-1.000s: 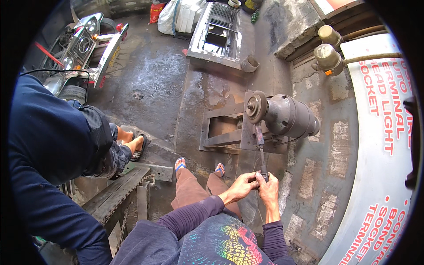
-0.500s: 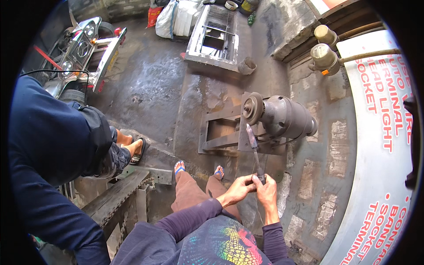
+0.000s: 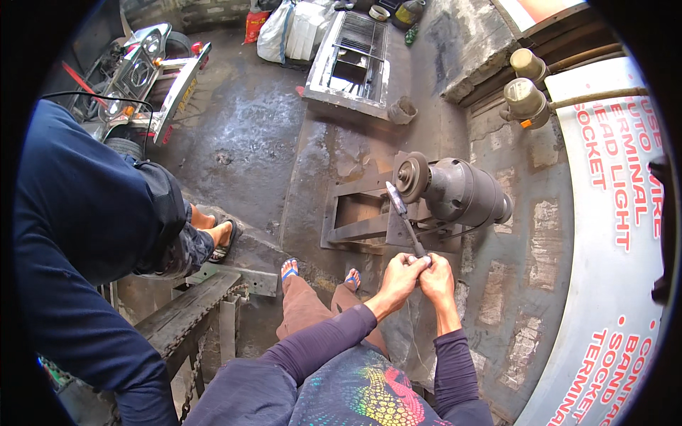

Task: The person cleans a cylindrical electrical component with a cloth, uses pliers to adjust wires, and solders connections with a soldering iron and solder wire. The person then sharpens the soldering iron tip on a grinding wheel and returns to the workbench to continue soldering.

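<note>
A bench grinder [image 3: 465,192] with a round wheel [image 3: 412,176] stands ahead of me, right of centre. Both my hands are closed together around the dark handle end of what looks like a soldering iron [image 3: 408,224], a thin rod with a broad shiny tip. My left hand [image 3: 396,282] grips from the left, and my right hand [image 3: 437,284] closes on it from the right. The tip reaches up beside the wheel's near left side; whether they touch I cannot tell. A thin cord [image 3: 415,334] hangs below my hands. The fingertips partly hide the handle.
The grinder sits on a metal frame stand [image 3: 355,231]. At left stands another person [image 3: 92,206] in a dark blue top, beside a beam with chains [image 3: 192,305]. Farther off are a vehicle front [image 3: 142,78] and a metal grate [image 3: 352,64]. A printed sign [image 3: 604,213] lines the right.
My hands have moved away from me, toward the grinder. The iron's tip has shifted up and left, from just below the wheel to alongside it.
</note>
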The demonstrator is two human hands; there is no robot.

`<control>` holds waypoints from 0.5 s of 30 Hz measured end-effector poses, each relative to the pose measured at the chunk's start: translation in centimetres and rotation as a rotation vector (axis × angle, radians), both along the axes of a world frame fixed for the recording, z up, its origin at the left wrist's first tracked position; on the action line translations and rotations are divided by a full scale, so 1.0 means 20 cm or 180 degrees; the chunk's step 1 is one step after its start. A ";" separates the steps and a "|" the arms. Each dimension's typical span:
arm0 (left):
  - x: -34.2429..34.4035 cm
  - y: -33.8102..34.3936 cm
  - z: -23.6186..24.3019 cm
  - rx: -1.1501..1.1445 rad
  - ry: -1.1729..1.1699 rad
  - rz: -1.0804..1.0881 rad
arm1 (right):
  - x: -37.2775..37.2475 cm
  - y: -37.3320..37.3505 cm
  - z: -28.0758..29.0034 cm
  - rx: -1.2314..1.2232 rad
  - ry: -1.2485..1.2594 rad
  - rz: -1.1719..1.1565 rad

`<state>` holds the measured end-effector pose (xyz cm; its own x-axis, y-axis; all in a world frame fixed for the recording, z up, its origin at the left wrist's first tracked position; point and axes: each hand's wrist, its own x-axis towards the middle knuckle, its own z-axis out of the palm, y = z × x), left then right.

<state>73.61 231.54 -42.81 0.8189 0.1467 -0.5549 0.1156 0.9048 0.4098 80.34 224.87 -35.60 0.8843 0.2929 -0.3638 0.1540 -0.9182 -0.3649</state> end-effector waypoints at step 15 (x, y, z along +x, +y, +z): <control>0.09 -0.14 -0.05 0.0364 0.0281 -0.0037 | 0.04 -0.06 0.04 -0.0180 -0.0014 -0.0048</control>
<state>75.38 228.71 -43.73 0.7696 0.2038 -0.6051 0.1660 0.8512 0.4979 81.17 223.60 -34.79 0.8900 0.2585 -0.3756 0.1414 -0.9396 -0.3117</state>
